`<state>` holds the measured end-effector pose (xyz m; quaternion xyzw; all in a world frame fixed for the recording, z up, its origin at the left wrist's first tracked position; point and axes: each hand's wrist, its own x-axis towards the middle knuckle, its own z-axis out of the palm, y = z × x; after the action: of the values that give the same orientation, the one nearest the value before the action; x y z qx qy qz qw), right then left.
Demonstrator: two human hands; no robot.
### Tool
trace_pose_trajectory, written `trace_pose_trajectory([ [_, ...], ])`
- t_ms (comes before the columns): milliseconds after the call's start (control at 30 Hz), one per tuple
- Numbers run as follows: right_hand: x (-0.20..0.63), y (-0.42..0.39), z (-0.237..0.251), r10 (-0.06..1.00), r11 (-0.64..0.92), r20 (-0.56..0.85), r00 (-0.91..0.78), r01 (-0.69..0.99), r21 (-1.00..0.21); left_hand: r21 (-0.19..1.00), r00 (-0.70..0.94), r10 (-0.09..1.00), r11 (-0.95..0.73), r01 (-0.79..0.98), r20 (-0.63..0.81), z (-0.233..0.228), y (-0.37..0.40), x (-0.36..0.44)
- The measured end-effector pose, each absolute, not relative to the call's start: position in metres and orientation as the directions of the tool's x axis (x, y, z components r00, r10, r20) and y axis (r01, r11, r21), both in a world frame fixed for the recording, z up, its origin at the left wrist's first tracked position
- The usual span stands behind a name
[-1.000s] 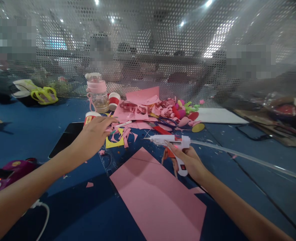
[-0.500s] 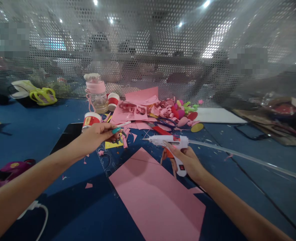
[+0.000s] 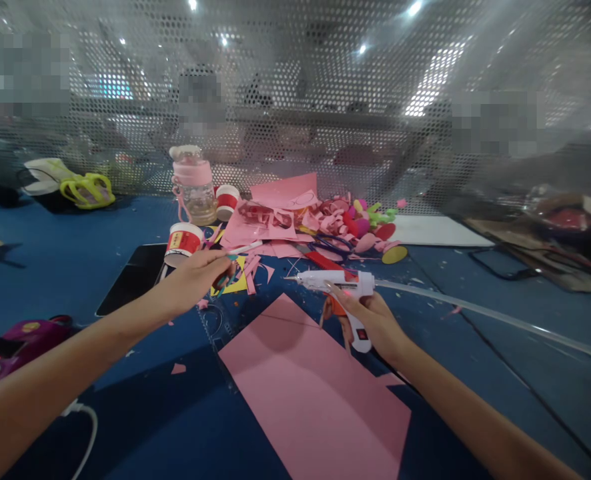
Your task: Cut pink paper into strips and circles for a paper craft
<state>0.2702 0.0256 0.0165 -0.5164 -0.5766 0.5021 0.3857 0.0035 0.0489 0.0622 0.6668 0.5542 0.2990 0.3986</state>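
My right hand [image 3: 375, 320] grips a white hot glue gun [image 3: 340, 281], fingers at its orange trigger and nozzle pointing left. A clear glue stick [image 3: 440, 301] runs out of its back to the right. My left hand [image 3: 215, 267], with teal nails, hovers by the paper scraps, its fingers loosely bent and partly hidden. Close to those fingertips is a thin white stick [image 3: 248, 247], seemingly lying on the scraps. Yellow paper [image 3: 235, 285] and pink strips [image 3: 250, 275] lie just beyond the hand. Below both hands lies a large pink paper sheet [image 3: 315, 387].
Behind are a pink-lidded bottle [image 3: 195, 193], a red-and-white paper cup [image 3: 182, 244] and a heap of pink cutouts [image 3: 275, 223]. Red-handled scissors [image 3: 320, 259] lie by the heap. At left are a dark phone or tablet [image 3: 133, 280], a purple device [image 3: 25, 340] and a white cable [image 3: 93, 427].
My left hand has drawn back slightly left and turned, its fingertips pointing lower. The white stick stays in nearly the same spot. My right hand and the glue gun hardly move.
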Motion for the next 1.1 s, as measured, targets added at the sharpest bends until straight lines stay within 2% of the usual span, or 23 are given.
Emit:
trace_pose_trajectory([
  [233,0.267,0.024,0.019,0.986,-0.060,-0.082,-0.147,0.148,-0.987,0.785,0.243,0.968,-0.193,0.589,0.056,0.064,0.049,0.001],
  [433,0.269,0.026,0.016,0.986,-0.059,-0.084,-0.141,0.172,-0.983,0.904,0.243,0.970,-0.112,0.412,0.009,0.059,0.051,0.002],
  [533,0.271,0.028,0.013,0.985,-0.063,-0.089,-0.145,0.177,-0.982,0.913,0.240,0.971,-0.107,0.394,0.010,0.053,0.053,0.000],
  [733,0.269,0.027,0.015,0.985,-0.048,-0.072,-0.156,0.153,-0.987,0.763,0.252,0.961,-0.244,0.598,0.110,0.055,0.053,-0.002],
  [900,0.267,0.025,0.017,0.990,-0.046,-0.065,-0.126,0.148,-0.988,0.646,0.227,0.962,-0.270,0.714,0.152,0.061,0.048,-0.001],
  [1000,0.267,0.025,0.017,0.989,-0.049,-0.071,-0.134,0.160,-0.986,0.625,0.207,0.960,-0.279,0.729,0.187,0.064,0.046,-0.001],
  [1100,0.269,0.027,0.015,0.984,-0.055,-0.082,-0.159,0.166,-0.985,0.661,0.200,0.965,-0.262,0.703,0.169,0.065,0.045,-0.002],
])
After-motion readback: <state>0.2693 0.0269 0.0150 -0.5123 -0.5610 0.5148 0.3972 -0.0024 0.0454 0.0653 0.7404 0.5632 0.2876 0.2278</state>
